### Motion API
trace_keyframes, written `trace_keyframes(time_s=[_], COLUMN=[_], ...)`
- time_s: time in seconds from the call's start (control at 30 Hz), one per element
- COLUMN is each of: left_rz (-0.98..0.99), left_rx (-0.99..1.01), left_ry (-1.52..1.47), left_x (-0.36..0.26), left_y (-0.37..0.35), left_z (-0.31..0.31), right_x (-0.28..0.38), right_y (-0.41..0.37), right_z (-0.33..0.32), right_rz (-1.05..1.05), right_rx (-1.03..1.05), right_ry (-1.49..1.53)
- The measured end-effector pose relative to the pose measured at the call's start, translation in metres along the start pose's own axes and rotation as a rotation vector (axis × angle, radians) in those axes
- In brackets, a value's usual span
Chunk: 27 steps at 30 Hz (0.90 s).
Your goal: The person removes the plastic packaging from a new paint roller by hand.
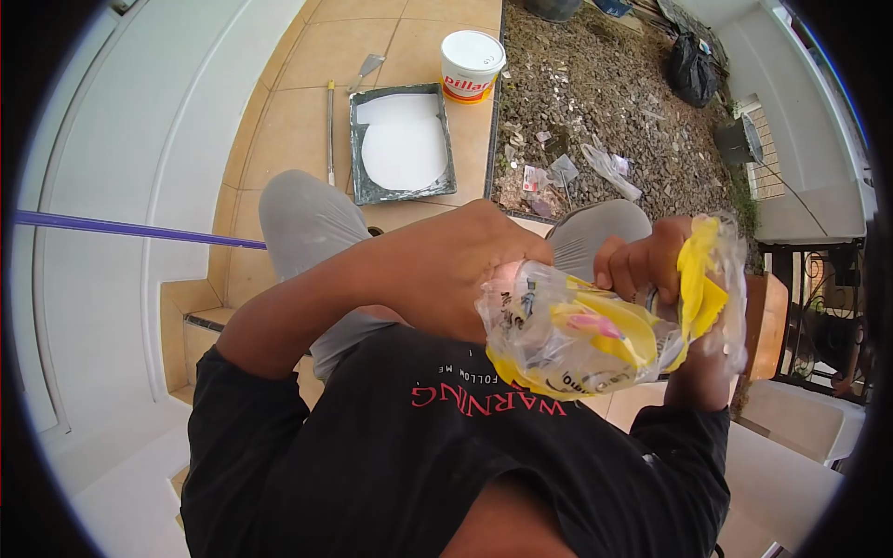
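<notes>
A clear plastic wrapper with yellow parts and print [595, 344] is stretched between my hands, in front of my chest. My left hand [465, 265] is closed at one end of it, by a pale rounded item [510, 279] that shows through the plastic. Around the wrapper's crumpled yellow end, my right hand [651, 265] has its fingers curled. The plastic hides part of both hands, and what lies inside the wrapper is only partly visible.
Beyond my knees a dark tray [358, 186] holds white paint, with a white lidded bucket [473, 51], a scraper [368, 67] and a metal rod [331, 130] around it. A purple pole [139, 230] reaches in from one side. Gravel with litter [605, 102] lies beyond the tiles.
</notes>
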<state>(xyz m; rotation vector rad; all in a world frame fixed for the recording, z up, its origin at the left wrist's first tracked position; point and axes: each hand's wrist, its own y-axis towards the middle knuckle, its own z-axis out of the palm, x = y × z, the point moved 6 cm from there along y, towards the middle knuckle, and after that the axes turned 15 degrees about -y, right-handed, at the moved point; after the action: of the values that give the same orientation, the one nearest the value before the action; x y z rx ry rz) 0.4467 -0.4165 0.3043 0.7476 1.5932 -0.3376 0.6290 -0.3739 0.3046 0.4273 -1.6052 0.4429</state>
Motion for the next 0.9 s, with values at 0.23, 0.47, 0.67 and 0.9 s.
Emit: trace_keyframes(time_s=[0.23,0.47,0.67,0.9], left_rz=[-0.079,-0.072,-0.183,-0.194], left_rx=[0.020,-0.091,-0.266,-0.354], left_ry=[-0.134,-0.088,-0.019,-0.039], left_x=[0.017,0.015,0.015,0.021], left_y=[-0.012,-0.023,-0.018,-0.023], left_z=[0.009,0.009,-0.010,-0.011], right_x=[0.006,0.008,-0.046,-0.035], right_y=[-0.002,-0.012,0.009,0.016], right_z=[0.010,0.007,-0.011,0.018], right_rz=[-0.325,-0.327,-0.058,0.010], right_rx=[0.416,0.180,0.017,-0.049], right_ry=[0.339,0.366,0.882,0.924])
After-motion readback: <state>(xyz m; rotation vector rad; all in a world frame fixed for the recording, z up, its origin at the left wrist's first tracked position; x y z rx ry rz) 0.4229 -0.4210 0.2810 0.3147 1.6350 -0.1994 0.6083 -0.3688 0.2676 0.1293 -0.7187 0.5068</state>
